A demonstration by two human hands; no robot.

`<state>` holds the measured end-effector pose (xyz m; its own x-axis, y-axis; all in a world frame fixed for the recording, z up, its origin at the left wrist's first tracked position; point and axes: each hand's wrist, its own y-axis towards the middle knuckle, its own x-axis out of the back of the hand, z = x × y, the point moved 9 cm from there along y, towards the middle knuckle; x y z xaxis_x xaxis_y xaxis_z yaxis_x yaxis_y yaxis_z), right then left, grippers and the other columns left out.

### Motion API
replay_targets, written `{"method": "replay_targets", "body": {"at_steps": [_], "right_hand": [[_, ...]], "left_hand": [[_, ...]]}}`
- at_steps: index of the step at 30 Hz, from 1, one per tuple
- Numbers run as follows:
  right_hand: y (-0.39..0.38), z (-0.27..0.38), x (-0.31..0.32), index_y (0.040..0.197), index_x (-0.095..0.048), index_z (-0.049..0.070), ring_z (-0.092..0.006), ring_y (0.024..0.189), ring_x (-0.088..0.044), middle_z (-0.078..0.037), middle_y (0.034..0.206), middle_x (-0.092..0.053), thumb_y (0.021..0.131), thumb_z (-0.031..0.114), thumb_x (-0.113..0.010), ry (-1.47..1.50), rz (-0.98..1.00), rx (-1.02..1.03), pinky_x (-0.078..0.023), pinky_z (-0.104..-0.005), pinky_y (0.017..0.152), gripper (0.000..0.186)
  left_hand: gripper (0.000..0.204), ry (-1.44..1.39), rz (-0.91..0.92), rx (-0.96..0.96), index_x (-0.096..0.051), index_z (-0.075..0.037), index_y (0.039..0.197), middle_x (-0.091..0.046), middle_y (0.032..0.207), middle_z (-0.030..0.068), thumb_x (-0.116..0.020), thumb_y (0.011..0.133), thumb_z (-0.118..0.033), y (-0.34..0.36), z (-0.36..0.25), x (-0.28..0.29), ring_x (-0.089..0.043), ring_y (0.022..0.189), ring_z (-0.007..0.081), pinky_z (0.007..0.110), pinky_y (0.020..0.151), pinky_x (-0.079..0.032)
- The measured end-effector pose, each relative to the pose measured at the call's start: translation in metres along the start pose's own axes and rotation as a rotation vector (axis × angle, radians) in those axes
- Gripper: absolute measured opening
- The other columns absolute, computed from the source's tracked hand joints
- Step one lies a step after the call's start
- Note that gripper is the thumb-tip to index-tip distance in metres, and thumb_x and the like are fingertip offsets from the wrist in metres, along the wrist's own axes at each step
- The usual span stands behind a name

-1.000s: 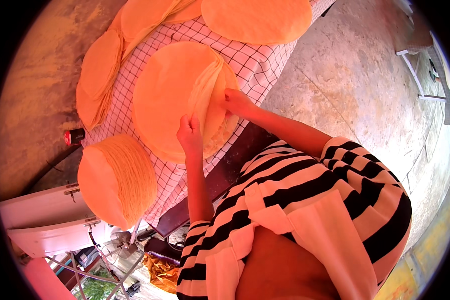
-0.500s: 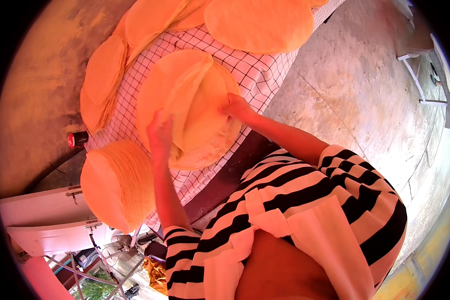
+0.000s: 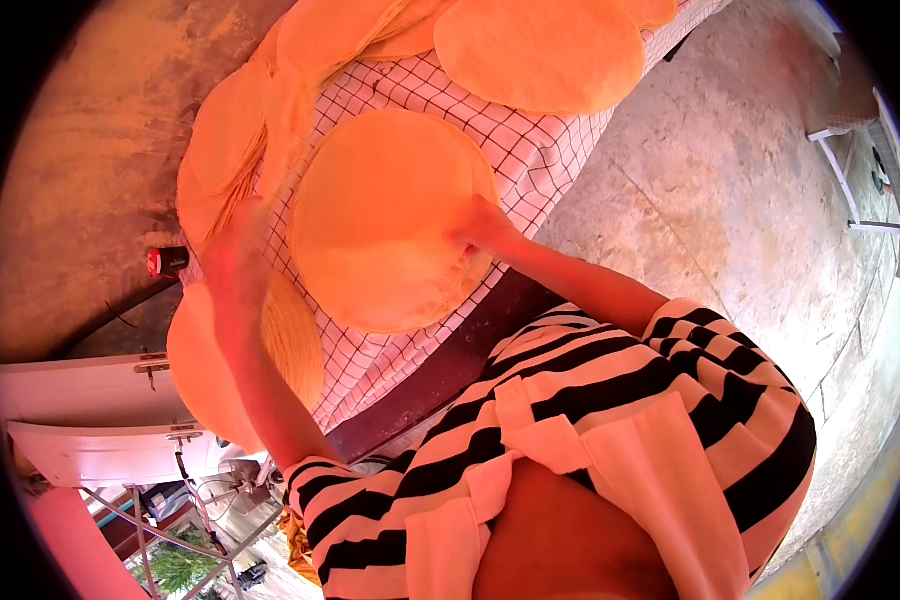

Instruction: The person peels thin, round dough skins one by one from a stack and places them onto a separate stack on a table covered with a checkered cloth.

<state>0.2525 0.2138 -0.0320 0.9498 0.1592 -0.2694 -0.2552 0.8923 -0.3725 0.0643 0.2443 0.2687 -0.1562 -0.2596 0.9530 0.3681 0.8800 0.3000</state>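
A central stack of thin, pale round sheets (image 3: 375,185) lies on a checked cloth (image 3: 540,175). My right hand (image 3: 470,232) is closed at its right rim, pinching the edge. My left hand (image 3: 238,255), blurred by motion, is off that stack to the left, gripping lifted thin sheets (image 3: 288,120) that trail upward in a smear. It is between the far-left pile of sheets (image 3: 220,150) and a taller stack (image 3: 210,370) at the near left, which my forearm partly hides.
More round sheets (image 3: 535,50) lie along the cloth's far end. A small red-and-black can (image 3: 167,262) is at the left edge. Beyond are a concrete floor (image 3: 650,200), white boards (image 3: 80,450) at lower left and a white-framed piece of furniture (image 3: 830,165) at right.
My left hand has swept leftward with the upper folded sheets, leaving a flatter face on the central stack. My right hand remains at that stack's right edge. The view has shifted slightly.
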Motion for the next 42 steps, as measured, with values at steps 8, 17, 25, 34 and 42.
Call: {"method": "replay_targets", "body": {"at_steps": [8, 17, 25, 34, 42], "right_hand": [[-0.019, -0.016, -0.007, 0.086, -0.043, -0.002, -0.0164, 0.064, -0.062, -0.01, 0.076, -0.057, 0.076, 0.011, -0.062, -0.025, 0.033, -0.064, -0.052, -0.025, 0.053, 0.025], [-0.012, 0.0, -0.022, 0.081, -0.046, 0.001, -0.0174, 0.065, -0.061, -0.01, 0.074, -0.058, 0.079, 0.01, -0.058, 0.095, 0.123, 0.004, -0.051, -0.0277, 0.057, 0.015], [-0.013, -0.004, -0.019, 0.088, -0.05, 0.001, -0.0152, 0.064, -0.06, -0.009, 0.075, -0.059, 0.081, 0.009, -0.056, 0.107, 0.16, -0.059, -0.049, -0.0245, 0.058, 0.012], [-0.013, 0.011, -0.029, 0.098, -0.053, 0.003, -0.0142, 0.083, -0.059, -0.007, 0.092, -0.06, 0.084, 0.022, -0.057, 0.117, 0.269, -0.026, -0.047, -0.0269, 0.07, 0.024], [-0.017, 0.007, 0.008, 0.105, -0.05, 0.002, -0.0186, 0.092, -0.058, -0.01, 0.101, -0.058, 0.085, 0.025, -0.056, 0.239, 0.205, -0.027, -0.048, -0.0314, 0.075, 0.031]], "left_hand": [[0.013, 0.09, 0.017, -0.087, -0.047, 0.0, 0.082, -0.051, 0.07, 0.0124, -0.051, 0.07, 0.0, -0.102, -0.092, -0.185, -0.055, 0.059, 0.0286, 0.036, 0.05, -0.045], [0.023, 0.043, -0.003, 0.073, -0.046, -0.001, 0.089, -0.052, 0.073, 0.0107, -0.057, 0.07, -0.006, -0.077, -0.121, -0.187, -0.057, 0.063, 0.0269, 0.034, 0.051, -0.046], [0.033, -0.283, -0.154, 0.158, -0.045, 0.002, 0.099, -0.054, 0.087, 0.0161, -0.057, 0.068, -0.002, -0.096, -0.128, -0.165, -0.055, 0.082, 0.0342, 0.043, 0.07, -0.044], [0.026, -0.041, 0.102, 0.369, -0.05, 0.0, 0.097, -0.056, 0.069, 0.0182, -0.058, 0.072, -0.004, -0.108, -0.064, -0.191, -0.057, 0.068, 0.0358, 0.043, 0.058, -0.045], [0.02, 0.337, -0.077, 0.422, -0.056, -0.006, 0.099, -0.058, 0.072, 0.0153, -0.059, 0.081, -0.015, 0.013, 0.006, 0.037, -0.051, 0.063, 0.0285, 0.034, 0.061, -0.044]]}}
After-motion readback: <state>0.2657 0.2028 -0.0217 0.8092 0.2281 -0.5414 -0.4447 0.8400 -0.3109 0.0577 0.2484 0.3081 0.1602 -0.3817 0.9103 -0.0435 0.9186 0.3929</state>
